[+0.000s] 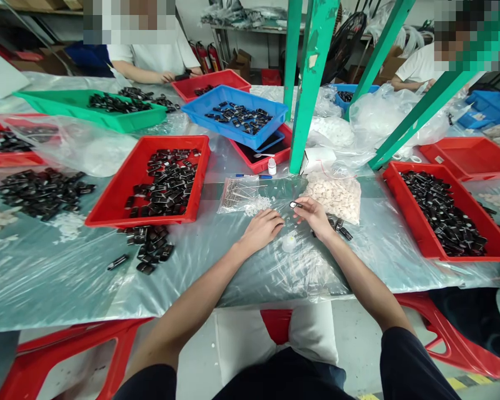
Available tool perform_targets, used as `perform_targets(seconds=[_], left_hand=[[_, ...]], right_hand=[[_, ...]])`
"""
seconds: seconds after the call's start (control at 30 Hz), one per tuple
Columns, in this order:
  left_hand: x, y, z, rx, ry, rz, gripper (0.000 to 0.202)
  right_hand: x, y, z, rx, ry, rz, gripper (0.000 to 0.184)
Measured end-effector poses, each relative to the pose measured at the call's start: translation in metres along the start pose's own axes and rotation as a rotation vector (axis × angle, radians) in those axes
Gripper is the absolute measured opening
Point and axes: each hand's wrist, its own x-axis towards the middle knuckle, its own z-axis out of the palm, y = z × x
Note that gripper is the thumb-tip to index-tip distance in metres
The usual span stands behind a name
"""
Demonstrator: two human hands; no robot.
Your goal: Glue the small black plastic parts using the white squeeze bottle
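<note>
The held piece (297, 205) is showing black and white. One tray (135, 169) is showing red, a second tray (206, 110) blue, a third tray (73, 103) green. Posts (313, 72) are showing green. Tape (469, 383) is running in yellow-and-black stripes.

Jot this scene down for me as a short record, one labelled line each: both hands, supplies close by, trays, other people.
Left hand: fingers bent, at the table; contents unclear
Right hand: pinches a small black piece with a pale end
Close by: bag of pale pieces, bag of thin rods, loose white bits
Trays with black parts: left red tray, right red tray, blue tray farther back
Other people: two, across the table
</note>
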Motion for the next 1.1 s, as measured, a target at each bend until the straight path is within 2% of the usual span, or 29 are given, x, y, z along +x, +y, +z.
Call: perform_targets(seconds=[0.23,0.43,0.53,0.73,0.93,1.1], left_hand=[[-0.003,-0.007,-0.006,-0.001,0.031,-0.054,0.024],[-0.004,-0.011,-0.01,0.077,-0.03,-0.048,0.026],[-0.003,-0.01,-0.011,0.045,-0.021,-0.066,0.023],[-0.002,-0.006,-0.018,-0.218,0.112,-0.163,0.014],[0.002,0.0,-0.018,-0.648,0.327,-0.296,0.027],[0.004,0.002,-0.015,-0.871,0.356,-0.354,0.033]], right_hand=[[-0.001,-0.001,0.0,-0.028,-0.02,-0.026,0.045],[-0.002,0.0,0.001,-0.03,-0.033,-0.057,0.044],[-0.001,0.002,0.001,-0.043,-0.031,-0.06,0.045],[-0.002,0.002,0.001,-0.075,-0.058,-0.085,0.045],[-0.008,-0.003,0.004,-0.096,-0.14,-0.103,0.044],[-0.009,-0.003,0.004,-0.116,-0.173,-0.122,0.044]])
